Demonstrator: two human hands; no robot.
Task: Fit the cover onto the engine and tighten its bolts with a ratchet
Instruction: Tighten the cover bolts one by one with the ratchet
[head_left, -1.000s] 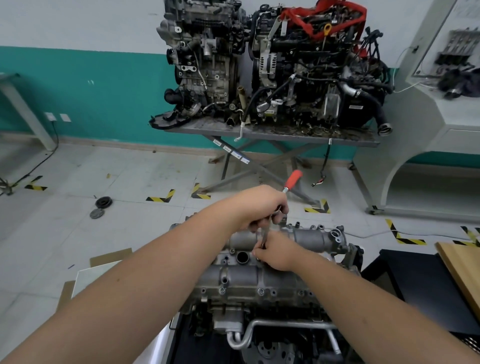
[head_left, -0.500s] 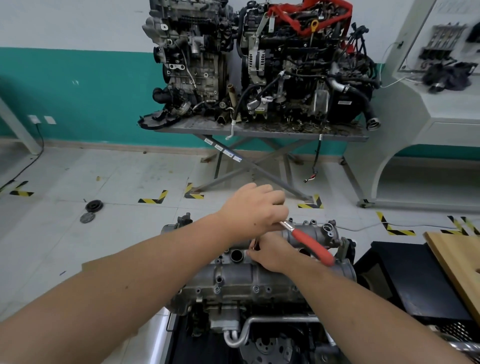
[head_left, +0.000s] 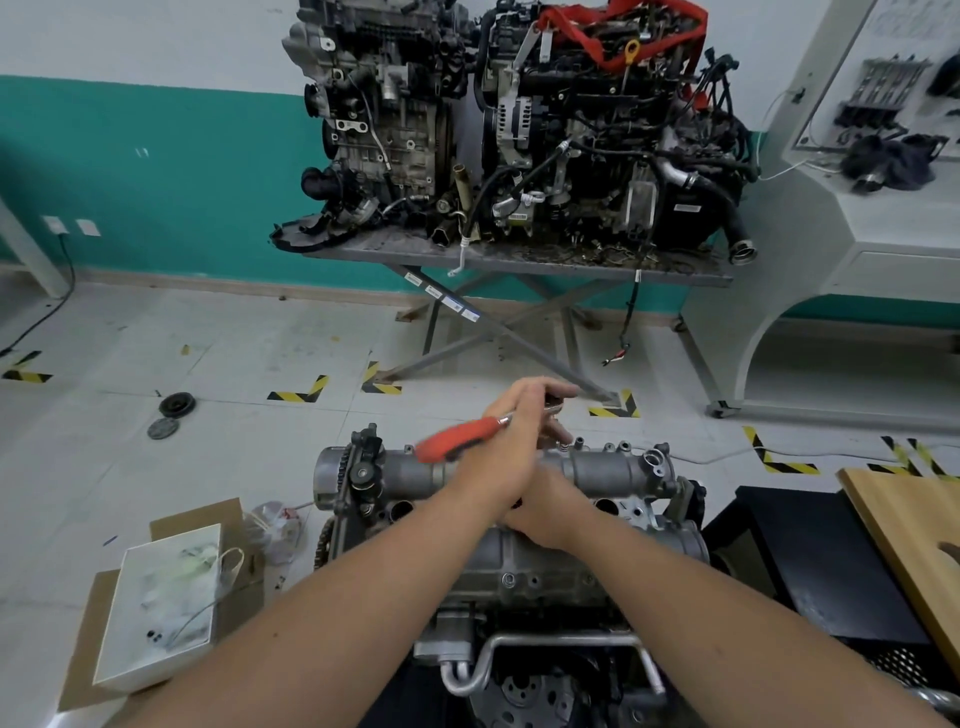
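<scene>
- Head view: left hand (head_left: 511, 441) has its grip clamped on the ratchet (head_left: 457, 439), red handle pointing to 9 o'clock.
- Right hand (head_left: 550, 509) rests on the cover (head_left: 613, 465); its grip state is unclear.
- Cover sits atop the engine (head_left: 524, 571), centre frame.

Both forearms bare, no sleeves, gloves, watch or rings visible.

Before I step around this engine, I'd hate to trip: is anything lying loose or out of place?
Yes. Two round parts lie loose on the floor tiles to the left, and a crumpled plastic bag lies beside the white box by the engine. A wire dangles from the back table.
</scene>
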